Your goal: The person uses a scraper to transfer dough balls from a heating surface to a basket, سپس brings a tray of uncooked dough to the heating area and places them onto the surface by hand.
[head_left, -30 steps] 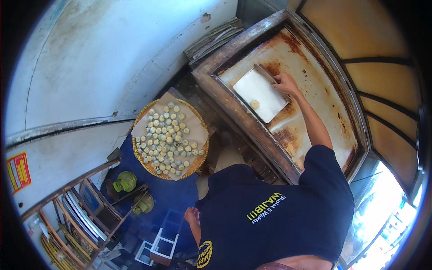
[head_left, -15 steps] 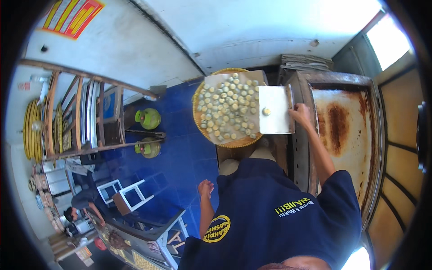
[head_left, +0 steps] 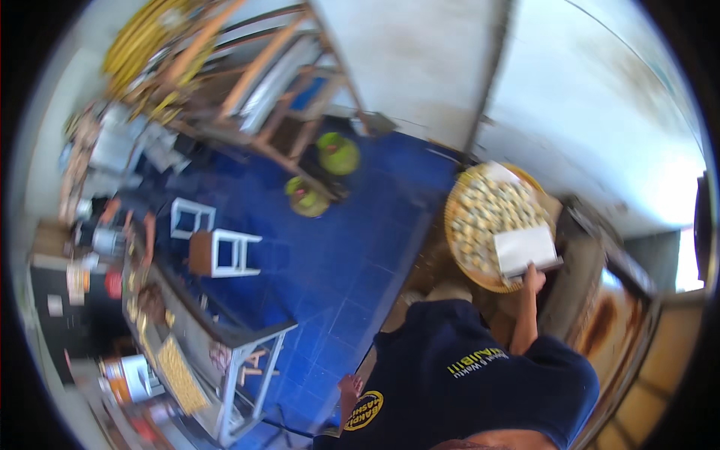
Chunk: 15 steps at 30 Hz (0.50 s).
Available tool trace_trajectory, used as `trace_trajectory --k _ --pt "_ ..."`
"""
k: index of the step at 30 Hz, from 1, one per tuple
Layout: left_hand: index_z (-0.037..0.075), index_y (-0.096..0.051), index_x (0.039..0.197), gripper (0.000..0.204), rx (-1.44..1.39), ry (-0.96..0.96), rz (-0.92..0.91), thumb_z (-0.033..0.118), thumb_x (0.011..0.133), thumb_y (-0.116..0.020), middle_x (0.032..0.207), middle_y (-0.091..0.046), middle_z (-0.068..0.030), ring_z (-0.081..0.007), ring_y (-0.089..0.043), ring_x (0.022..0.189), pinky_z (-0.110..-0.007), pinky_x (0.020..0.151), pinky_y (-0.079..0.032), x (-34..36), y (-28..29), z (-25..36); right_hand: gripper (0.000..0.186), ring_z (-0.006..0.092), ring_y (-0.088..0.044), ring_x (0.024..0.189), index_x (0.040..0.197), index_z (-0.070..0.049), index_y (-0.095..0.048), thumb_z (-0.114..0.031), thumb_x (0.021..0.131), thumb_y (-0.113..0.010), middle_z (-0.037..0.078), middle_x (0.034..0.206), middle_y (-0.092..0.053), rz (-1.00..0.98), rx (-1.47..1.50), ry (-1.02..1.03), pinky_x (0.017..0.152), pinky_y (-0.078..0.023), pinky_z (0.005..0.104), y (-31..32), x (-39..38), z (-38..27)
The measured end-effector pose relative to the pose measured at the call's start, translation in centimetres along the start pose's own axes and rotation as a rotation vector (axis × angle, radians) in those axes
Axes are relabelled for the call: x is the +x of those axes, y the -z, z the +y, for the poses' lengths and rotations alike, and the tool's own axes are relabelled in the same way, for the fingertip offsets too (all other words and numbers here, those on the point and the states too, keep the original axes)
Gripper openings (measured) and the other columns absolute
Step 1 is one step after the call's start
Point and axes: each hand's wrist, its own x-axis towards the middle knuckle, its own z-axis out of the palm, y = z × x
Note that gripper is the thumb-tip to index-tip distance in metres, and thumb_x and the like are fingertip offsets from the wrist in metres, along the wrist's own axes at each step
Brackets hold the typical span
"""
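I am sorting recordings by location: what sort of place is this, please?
Probably a small bakery workshop: a basket of many round pastries, a rust-stained metal plate and green gas cylinders.

From my end of the feed I read a small bakery workshop: a wide woven basket point(head_left: 486, 283) crowded with round pastries point(head_left: 480, 214), a big rust-stained metal griddle point(head_left: 607, 309) near it, squat green gas cylinders point(head_left: 339, 156), a wooden rack point(head_left: 265, 66), and a desk point(head_left: 262, 334) bearing small pale pieces point(head_left: 181, 373), all above blue floor tiles point(head_left: 375, 225)
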Motion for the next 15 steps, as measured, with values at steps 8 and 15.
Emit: trace_trajectory --k 8,15 --pt "0.01 -0.05 0.094 0.024 -0.384 0.044 0.026 0.03 0.082 -0.046 0.08 -0.052 -0.0058 -0.0211 -0.054 0.067 -0.036 0.056 -0.048 0.1 -3.1 -2.0 0.044 0.0203 -0.055 0.05 0.087 0.007 -0.057 -0.033 0.071 -0.066 0.014 0.073 -0.057 -0.607 0.484 -0.16 0.039 -0.042 0.0302 -20.5 -13.1 -17.9" --pt "0.011 -0.049 0.089 0.024 -0.615 0.054 0.048 0.033 0.08 -0.044 0.076 -0.05 -0.0059 -0.0222 -0.051 0.065 -0.038 0.056 -0.046 3.1 -7.5 3.9 0.045 0.0233 -0.058 0.055 0.094 0.009 -0.051 -0.024 0.07 -0.07 0.017 0.08 -0.058 -0.882 0.457 0.109 0.038 -0.05 0.0307 -40.8 -22.7 -34.3"
